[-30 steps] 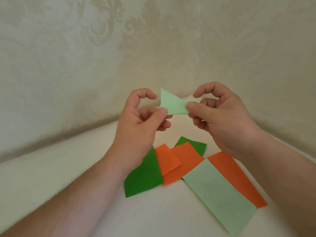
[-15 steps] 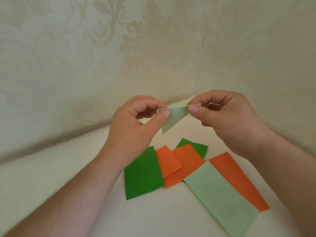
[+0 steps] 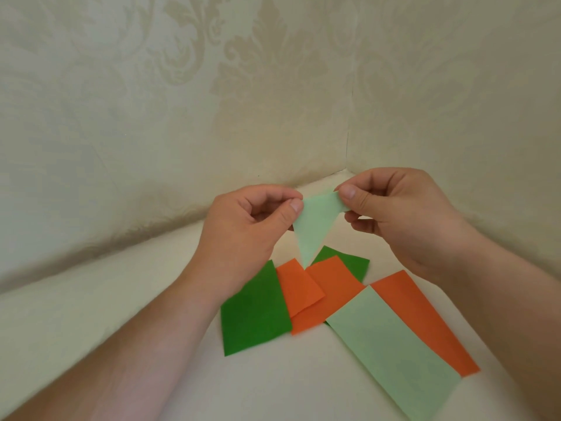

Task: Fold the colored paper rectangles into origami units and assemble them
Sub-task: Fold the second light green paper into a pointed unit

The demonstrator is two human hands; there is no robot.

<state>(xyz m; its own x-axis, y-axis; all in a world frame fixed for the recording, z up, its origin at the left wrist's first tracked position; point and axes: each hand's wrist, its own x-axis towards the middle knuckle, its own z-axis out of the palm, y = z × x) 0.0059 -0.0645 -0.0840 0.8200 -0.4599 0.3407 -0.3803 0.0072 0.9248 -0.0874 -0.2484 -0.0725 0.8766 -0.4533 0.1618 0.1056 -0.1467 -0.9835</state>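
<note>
A light green folded paper triangle [image 3: 314, 227] hangs point-down in the air between both hands. My left hand [image 3: 243, 235] pinches its upper left corner between thumb and forefinger. My right hand [image 3: 403, 220] pinches its upper right corner the same way. Below on the surface lie flat paper rectangles: a dark green one [image 3: 253, 311], two overlapping orange ones [image 3: 300, 291] [image 3: 329, 294], a second dark green one [image 3: 349, 262] partly hidden behind them, a long light green one [image 3: 394, 350] and a long orange one [image 3: 425, 320] beside it.
The papers lie on a cream surface [image 3: 136, 299] in a corner formed by two walls with pale patterned wallpaper [image 3: 212, 101]. The wall corner [image 3: 347, 147] stands just behind the hands.
The folded triangle has been turned over: its point faced up a second ago and now hangs down. Both hands moved slightly lower and kept their pinch.
</note>
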